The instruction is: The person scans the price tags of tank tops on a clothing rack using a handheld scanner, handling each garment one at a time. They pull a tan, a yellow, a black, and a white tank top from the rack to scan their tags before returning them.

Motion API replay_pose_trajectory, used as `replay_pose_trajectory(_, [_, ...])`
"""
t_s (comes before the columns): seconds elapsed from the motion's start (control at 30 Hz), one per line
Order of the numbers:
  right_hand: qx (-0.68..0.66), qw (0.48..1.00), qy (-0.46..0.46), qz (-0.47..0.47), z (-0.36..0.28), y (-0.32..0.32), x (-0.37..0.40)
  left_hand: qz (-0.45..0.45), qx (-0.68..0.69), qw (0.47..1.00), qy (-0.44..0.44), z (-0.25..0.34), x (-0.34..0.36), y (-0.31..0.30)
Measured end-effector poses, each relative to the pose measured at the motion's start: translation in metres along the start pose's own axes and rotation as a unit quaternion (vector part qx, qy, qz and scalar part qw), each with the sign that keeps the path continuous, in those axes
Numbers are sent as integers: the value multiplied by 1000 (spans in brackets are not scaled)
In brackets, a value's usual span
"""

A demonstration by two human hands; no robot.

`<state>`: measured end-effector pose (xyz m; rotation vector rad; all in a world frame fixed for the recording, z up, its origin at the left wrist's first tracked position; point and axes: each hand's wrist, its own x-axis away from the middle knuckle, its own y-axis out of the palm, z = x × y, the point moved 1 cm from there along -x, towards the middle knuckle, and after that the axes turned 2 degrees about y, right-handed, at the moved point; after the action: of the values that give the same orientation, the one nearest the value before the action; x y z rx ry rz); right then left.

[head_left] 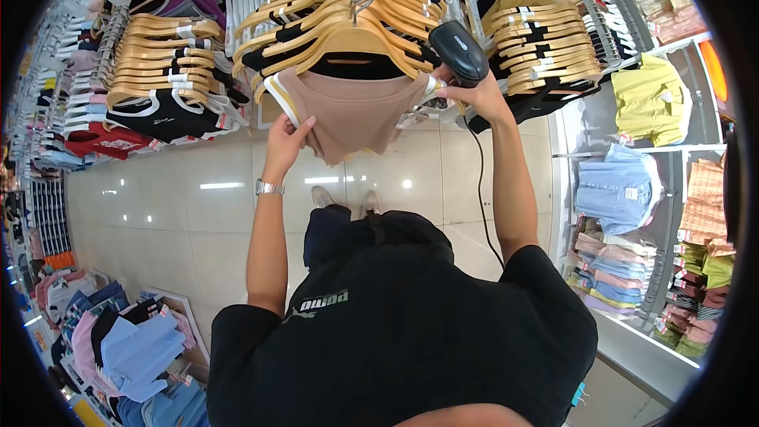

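Note:
A tan sleeveless top [356,111] with white and yellow armhole trim hangs from a wooden hanger [356,38] at the front of a rack. With thumb and fingers, my left hand [289,141] pinches its left armhole edge. At the other shoulder, my right hand [477,100] is closed near the trim and a white tag [413,117]. A black handheld barcode scanner [460,54] rests at this same hand, its grip partly hidden. From there a black cable [481,166] runs down beside my right forearm.
Hangers of folded-over tops flank the rack at left [162,63] and right [549,47]. Shelves with shirts [621,188] stand on the right. A table of folded clothes [138,348] is at lower left. Glossy floor tiles [190,205] lie beneath.

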<state>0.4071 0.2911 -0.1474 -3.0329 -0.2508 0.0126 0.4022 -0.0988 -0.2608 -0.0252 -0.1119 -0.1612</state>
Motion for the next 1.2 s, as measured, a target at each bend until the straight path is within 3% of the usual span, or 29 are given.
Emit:
replay_pose_trajectory(0.17, [-1, 1000, -13, 20, 6, 2, -1, 53, -116, 992, 20, -47, -11, -4])
replay_pose_trajectory(0.27, [0, 997, -34, 69, 11, 2, 3, 118, -135, 984, -17, -79, -13, -8])
replay_pose_trajectory(0.37, [-24, 986, -40, 160, 15, -5, 20, 183, -51, 982, -9, -91, -5, -4])
replay_pose_trajectory(0.47, [-7, 968, -85, 238, 16, -16, 45, 182, 47, 982, -17, -97, 4, 0])
replay_pose_trajectory(0.53, [-12, 958, -90, 273, 18, -27, 68, 117, 182, 975, -48, -106, 14, -4])
replay_pose_trajectory(0.6, [-90, 958, -96, 255, 25, -32, 90, 49, 353, 929, -102, -114, 25, -11])
replay_pose_trajectory(0.67, [-158, 961, -71, 216, 34, -26, 109, -19, 544, 820, -175, -119, 38, -18])
replay_pose_trajectory(0.77, [-202, 968, -12, 146, 64, -9, 127, -82, 614, 758, -205, -92, 46, -7])
replay_pose_trajectory(0.8, [-200, 971, 17, 127, 70, 0, 130, -88, 399, 897, -168, -95, 38, -1])
replay_pose_trajectory(0.83, [-176, 979, 37, 96, 79, 8, 130, -85, 236, 955, -156, -94, 29, 7])
replay_pose_trajectory(0.87, [-154, 983, 64, 76, 87, 15, 133, -93, 178, 965, -172, -93, 19, 18])
replay_pose_trajectory(1.03, [-142, 983, 112, -12, 109, 51, 134, -152, 211, 931, -255, -89, -26, 69])
replay_pose_trajectory(1.07, [-113, 988, 109, -7, 119, 55, 136, -148, 224, 927, -260, -89, -31, 76])
replay_pose_trajectory(1.17, [-31, 963, 267, 26, 141, 48, 150, -132, 273, 913, -273, -91, -32, 97])
replay_pose_trajectory(1.2, [-46, 960, 270, 53, 136, 49, 154, -125, 294, 907, -274, -91, -27, 102])
